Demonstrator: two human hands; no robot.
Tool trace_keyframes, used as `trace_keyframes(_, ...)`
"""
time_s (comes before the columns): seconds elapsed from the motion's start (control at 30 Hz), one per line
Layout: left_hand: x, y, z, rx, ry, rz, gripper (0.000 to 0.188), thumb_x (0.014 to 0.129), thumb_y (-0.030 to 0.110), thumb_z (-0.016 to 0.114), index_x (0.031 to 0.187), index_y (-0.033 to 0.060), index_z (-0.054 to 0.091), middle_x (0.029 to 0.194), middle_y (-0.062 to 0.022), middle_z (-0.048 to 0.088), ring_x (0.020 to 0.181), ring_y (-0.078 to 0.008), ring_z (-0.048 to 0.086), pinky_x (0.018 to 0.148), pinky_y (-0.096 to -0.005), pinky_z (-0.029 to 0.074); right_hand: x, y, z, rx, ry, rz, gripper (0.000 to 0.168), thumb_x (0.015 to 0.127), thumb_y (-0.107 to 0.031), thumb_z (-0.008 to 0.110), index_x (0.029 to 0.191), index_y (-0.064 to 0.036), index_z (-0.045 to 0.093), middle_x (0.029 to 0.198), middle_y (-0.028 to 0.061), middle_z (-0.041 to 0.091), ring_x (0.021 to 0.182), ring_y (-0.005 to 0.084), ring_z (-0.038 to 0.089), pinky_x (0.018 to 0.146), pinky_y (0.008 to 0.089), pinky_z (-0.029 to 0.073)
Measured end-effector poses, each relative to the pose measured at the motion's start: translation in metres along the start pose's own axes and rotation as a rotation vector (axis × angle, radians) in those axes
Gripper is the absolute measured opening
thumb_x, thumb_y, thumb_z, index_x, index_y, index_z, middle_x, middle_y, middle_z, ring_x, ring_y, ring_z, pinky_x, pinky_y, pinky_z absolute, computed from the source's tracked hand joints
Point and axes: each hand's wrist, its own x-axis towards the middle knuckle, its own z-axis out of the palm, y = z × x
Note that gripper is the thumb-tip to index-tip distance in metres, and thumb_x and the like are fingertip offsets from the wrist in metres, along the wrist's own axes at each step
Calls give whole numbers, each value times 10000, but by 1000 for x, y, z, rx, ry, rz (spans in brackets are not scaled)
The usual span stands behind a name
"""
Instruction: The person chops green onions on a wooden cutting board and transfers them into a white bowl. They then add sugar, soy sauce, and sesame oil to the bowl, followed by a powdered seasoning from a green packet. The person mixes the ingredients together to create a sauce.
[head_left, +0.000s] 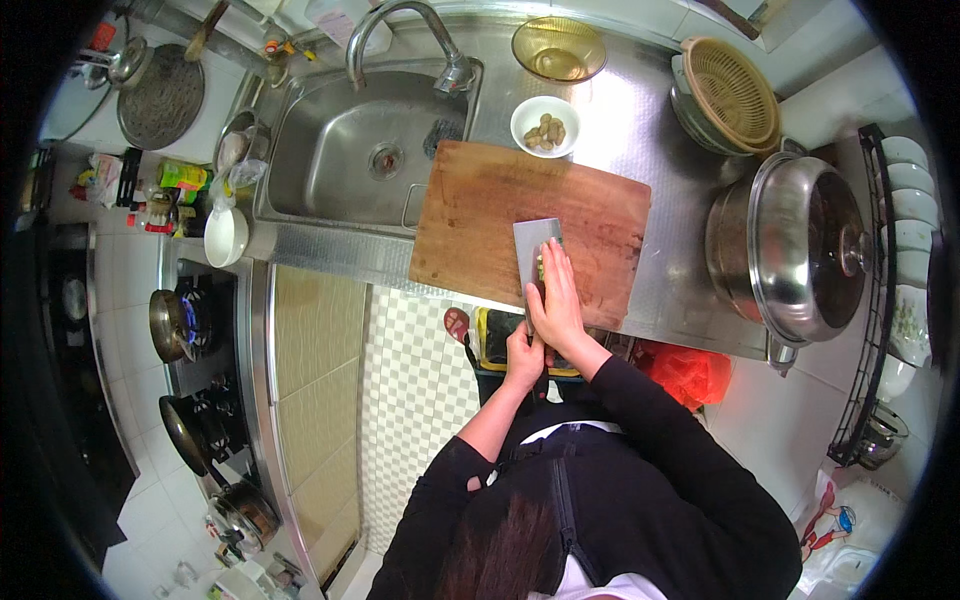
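Observation:
A cleaver (529, 244) lies over the wooden cutting board (480, 202), its broad blade pointing away from me and its handle end past the board's near edge. My left hand (524, 357) is closed around it at the handle end. Flat along the blade rests my right hand (559, 304), fingers straight and together. Small chopped green pieces (541, 268) show beside its fingers on the blade; the hand hides some of them. Behind the board's far edge, a white bowl (545, 126) holds several brownish pieces.
Left of the board is a steel sink (330, 150) with a tap (405, 15). An amber glass bowl (559, 49), stacked colanders (729, 94) and a large lidded steel pot (787, 247) stand on the counter. A pan (166, 326) sits over a lit burner (196, 319) at left.

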Motion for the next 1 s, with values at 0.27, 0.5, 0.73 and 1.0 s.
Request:
trace_keyframes(0.27,-8,39,-39,-180,20,-36,154,994,146,493,888,44,540,580,-27,538,434,-101,482,418,-242,372,21,-59,16,-53,-53,-75,569,859,-101,561,1372,65,379,1450,267,348,1365,406,318,1146,471,245)
trace_keyframes(0.5,-1,103,-141,-308,82,109,156,999,156,485,968,22,561,617,-34,570,451,-104,504,436,-238,391,74,-169,94,-19,-42,-250,502,860,-106,561,1312,72,438,1395,264,412,1307,414,386,1125,493,271)
trace_keyframes(0.73,31,186,-324,-431,229,276,127,976,94,461,996,2,547,585,-65,563,439,-123,498,441,-248,392,146,-308,259,161,-80,-427,460,839,-74,576,1275,40,485,1337,231,485,1272,409,429,1085,485,327)
trace_keyframes(1.0,77,288,-521,-289,463,366,126,969,77,465,869,14,510,621,-68,550,420,-125,471,400,-257,386,232,-443,441,390,-90,-522,322,845,-33,572,1163,9,596,1222,197,595,1196,381,522,1012,423,422)
